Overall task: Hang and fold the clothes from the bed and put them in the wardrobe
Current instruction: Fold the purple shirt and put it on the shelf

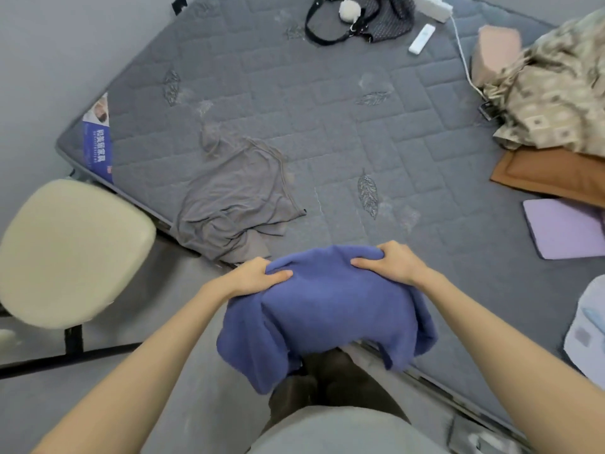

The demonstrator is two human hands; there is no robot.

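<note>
I have both hands on the blue garment [327, 309]. My left hand [258, 276] grips its upper left edge and my right hand [389, 262] grips the upper right edge. On each hand the fingers [388, 248] are curled over the cloth and the thumb is pressed into the near side, so both are clamped on the fabric. The garment is bunched between the two grips and hangs down below the fingers, above the near edge of the bed [327, 126] and in front of my legs.

Just beyond my left fingers, a grey garment [235, 204] lies crumpled on the mattress, with one corner spilling over the bed's edge. To the left of those fingers, off the bed, stands a cream chair seat [72, 253].

Far ahead of the fingers, at the other end of the bed, lie a black handbag [353, 21], a white remote [422, 39] and a white power strip [432, 6]. Well to the right of my right fingers are a patterned blanket [556, 93], a brown pillow [550, 173] under its edge, and a lilac pad [563, 227] nearer to me.
</note>
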